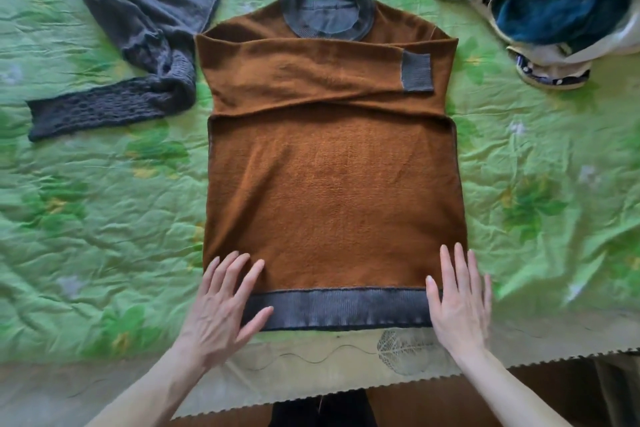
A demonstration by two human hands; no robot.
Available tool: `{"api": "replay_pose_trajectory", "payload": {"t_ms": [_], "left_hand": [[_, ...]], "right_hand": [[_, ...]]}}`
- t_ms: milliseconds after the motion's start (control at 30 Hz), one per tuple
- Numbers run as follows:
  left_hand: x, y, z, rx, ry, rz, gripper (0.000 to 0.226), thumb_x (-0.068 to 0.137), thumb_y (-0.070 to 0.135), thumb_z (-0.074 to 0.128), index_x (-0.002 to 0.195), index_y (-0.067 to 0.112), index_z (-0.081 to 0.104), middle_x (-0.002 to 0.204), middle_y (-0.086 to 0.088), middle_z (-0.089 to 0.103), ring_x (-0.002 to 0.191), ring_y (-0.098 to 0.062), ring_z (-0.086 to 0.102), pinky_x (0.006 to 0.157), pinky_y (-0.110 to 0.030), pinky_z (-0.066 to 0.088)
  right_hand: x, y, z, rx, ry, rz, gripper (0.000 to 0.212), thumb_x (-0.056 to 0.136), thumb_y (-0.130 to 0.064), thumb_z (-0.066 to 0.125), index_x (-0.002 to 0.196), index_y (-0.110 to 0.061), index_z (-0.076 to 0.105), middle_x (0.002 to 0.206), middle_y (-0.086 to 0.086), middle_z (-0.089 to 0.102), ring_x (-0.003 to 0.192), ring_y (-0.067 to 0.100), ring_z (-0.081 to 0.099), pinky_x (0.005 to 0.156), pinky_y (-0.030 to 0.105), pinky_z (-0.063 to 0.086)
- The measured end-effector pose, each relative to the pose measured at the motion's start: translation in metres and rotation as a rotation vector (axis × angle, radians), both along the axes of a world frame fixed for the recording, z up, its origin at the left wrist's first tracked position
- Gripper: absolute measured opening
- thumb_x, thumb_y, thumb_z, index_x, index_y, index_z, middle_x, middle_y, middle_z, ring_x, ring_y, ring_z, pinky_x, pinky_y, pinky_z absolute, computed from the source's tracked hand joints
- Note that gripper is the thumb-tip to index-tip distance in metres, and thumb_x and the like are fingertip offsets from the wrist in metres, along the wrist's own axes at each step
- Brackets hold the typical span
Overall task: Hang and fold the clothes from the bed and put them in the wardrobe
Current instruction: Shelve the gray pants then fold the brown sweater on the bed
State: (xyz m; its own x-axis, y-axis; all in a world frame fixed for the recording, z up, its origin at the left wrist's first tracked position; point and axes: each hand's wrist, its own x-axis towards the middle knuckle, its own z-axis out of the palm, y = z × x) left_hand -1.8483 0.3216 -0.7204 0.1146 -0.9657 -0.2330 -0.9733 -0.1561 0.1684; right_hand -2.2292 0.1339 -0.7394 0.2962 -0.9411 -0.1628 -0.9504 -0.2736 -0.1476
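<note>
A brown sweater (332, 184) with grey collar, cuffs and hem lies flat on the green bedspread (104, 218), neck pointing away from me. Both sleeves are folded across its chest, one grey cuff showing at the right. My left hand (221, 302) rests flat with straight fingers on the sweater's lower left corner. Over on the lower right corner, my right hand (457, 302) lies flat in the same way. Neither hand grips the cloth.
A dark grey knitted garment (138, 28) lies crumpled at the upper left. A heap of blue, white and pale clothes (540, 0) sits at the upper right. The bed's near edge with a beige scalloped border (346, 367) runs just below the hem.
</note>
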Motion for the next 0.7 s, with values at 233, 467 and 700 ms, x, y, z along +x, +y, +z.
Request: {"api": "replay_pose_trajectory", "payload": {"t_ms": [233,467,700], "left_hand": [[0.031,0.028,0.0,0.015,-0.052,-0.348,0.092,0.093,0.065,0.057,0.164,0.014,0.03,0.172,-0.018,0.021,0.158,-0.037,0.025,0.122,-0.053,0.024],[0.052,0.03,-0.001,0.032,-0.035,-0.358,0.084,0.076,0.022,0.065,0.156,0.009,0.046,0.163,-0.015,0.042,0.146,-0.033,0.048,0.121,-0.041,0.026],[0.052,0.014,0.016,0.034,-0.035,-0.379,0.07,0.075,0.014,0.036,0.138,0.006,0.065,0.142,-0.015,0.063,0.123,-0.033,0.066,0.108,-0.036,0.037]], "right_hand": [[-0.049,-0.005,0.009,0.014,0.057,0.531,0.07,0.103,-0.052,0.036,0.163,-0.017,0.027,0.173,0.01,0.013,0.159,0.027,0.017,0.123,0.053,0.023],[-0.071,-0.037,0.023,0.061,0.164,0.772,0.115,0.06,-0.026,0.091,0.159,-0.009,0.035,0.168,0.02,0.024,0.154,0.034,0.029,0.121,0.048,0.025],[-0.076,-0.054,0.029,0.139,0.106,0.881,0.11,0.062,-0.031,0.093,0.157,-0.013,0.04,0.166,0.016,0.032,0.152,0.031,0.035,0.119,0.046,0.03]]}}
